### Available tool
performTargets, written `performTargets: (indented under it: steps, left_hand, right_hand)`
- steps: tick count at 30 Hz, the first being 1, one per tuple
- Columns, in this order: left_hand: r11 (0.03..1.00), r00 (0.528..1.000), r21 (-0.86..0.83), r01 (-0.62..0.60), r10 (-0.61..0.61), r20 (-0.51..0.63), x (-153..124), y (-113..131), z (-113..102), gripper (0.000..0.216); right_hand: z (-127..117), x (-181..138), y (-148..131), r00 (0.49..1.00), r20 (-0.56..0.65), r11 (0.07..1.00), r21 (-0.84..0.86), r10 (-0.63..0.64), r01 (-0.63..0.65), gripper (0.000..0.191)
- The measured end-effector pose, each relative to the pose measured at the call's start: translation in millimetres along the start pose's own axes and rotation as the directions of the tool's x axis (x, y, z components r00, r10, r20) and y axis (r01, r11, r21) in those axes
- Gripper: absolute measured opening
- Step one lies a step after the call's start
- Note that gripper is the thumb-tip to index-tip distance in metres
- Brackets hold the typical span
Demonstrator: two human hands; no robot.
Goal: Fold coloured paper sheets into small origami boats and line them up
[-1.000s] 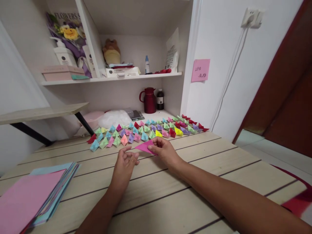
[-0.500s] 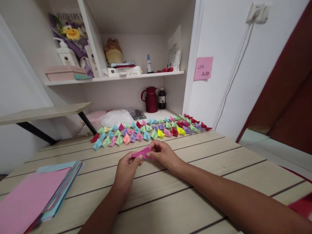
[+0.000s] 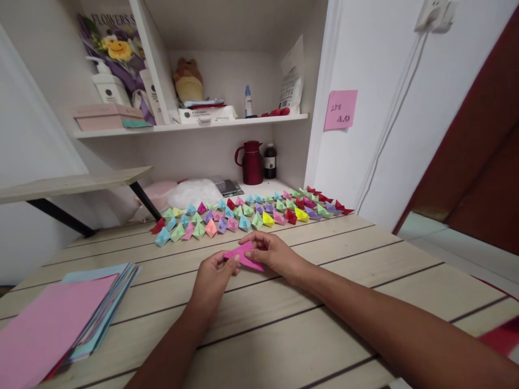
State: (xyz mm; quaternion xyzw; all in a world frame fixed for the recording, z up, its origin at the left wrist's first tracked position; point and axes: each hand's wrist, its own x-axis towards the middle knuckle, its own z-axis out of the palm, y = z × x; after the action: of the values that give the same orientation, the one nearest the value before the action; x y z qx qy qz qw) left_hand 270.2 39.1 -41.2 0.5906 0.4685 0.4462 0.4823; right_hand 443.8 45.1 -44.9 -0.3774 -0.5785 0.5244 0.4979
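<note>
A folded piece of magenta paper point(image 3: 245, 254), roughly triangular, is held just above the table between both hands. My left hand point(image 3: 215, 275) pinches its left corner between thumb and fingers. On the other side my right hand point(image 3: 275, 255) grips it, thumb on the front face and fingers behind, partly hidden. Beyond the hands stand rows of small folded paper boats point(image 3: 244, 223) in many colours. To the left lies a stack of coloured paper sheets point(image 3: 60, 313), pink on top.
The wooden slatted table point(image 3: 259, 335) carries all this. At its back stand a dark red jug point(image 3: 252, 165), a dark bottle point(image 3: 270, 162) and a white plastic bag point(image 3: 195, 193). A small raised wooden shelf point(image 3: 73, 183) is at left. A pink note point(image 3: 340, 110) hangs on the wall.
The magenta paper has turned so that its triangular face shows wider, with a point toward the lower right. My right hand's fingers have shifted along its upper edge. The view has tilted slightly.
</note>
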Motion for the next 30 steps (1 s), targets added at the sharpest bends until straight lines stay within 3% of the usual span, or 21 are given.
performTargets:
  steps: [5, 9, 12, 15, 18, 20, 23, 26, 30]
  left_hand:
    - [0.999, 0.998, 0.009, -0.046, 0.045, 0.047, -1, 0, 0, 0.033]
    - [0.991, 0.992, -0.108, -0.082, 0.091, 0.084, 1, -5, 2, 0.037]
    - [0.979, 0.989, -0.158, -0.132, 0.141, 0.051, 3, -7, 4, 0.061]
    - [0.970, 0.974, -0.106, -0.217, 0.222, 0.038, 3, -6, 3, 0.053]
    - [0.959, 0.958, -0.008, -0.284, 0.284, 0.046, 4, -4, 2, 0.021]
    - [0.952, 0.953, 0.044, -0.302, 0.300, 0.053, 4, -3, 1, 0.014]
    - [0.952, 0.953, 0.058, -0.300, 0.298, 0.044, 4, -3, 0, 0.015]
    - [0.979, 0.979, 0.003, -0.205, 0.204, 0.022, 3, -4, 0, 0.017]
    - [0.993, 0.995, -0.078, -0.085, 0.088, 0.040, 2, -4, -1, 0.020]
  right_hand:
    - [0, -1, -1, 0.999, -0.023, 0.985, 0.171, 0.041, -0.037, 0.045]
    - [-4, 0, -4, 0.988, -0.052, 0.934, 0.336, 0.147, -0.121, 0.051]
    - [-9, -1, -6, 0.976, 0.073, 0.885, 0.414, 0.204, -0.216, 0.057]
    - [-11, -4, -6, 0.947, 0.225, 0.854, 0.420, 0.229, -0.306, 0.061]
    - [-10, -7, -6, 0.914, 0.335, 0.856, 0.378, 0.228, -0.352, 0.061]
    - [-7, -8, -6, 0.904, 0.365, 0.878, 0.330, 0.221, -0.348, 0.060]
    - [-2, -8, -9, 0.947, 0.247, 0.948, 0.193, 0.203, -0.254, 0.046]
    - [-2, -9, -14, 0.997, 0.052, 0.998, -0.004, 0.055, -0.055, 0.035]
    - [-4, -8, -17, 0.999, 0.037, 0.984, -0.172, -0.033, 0.039, 0.040]
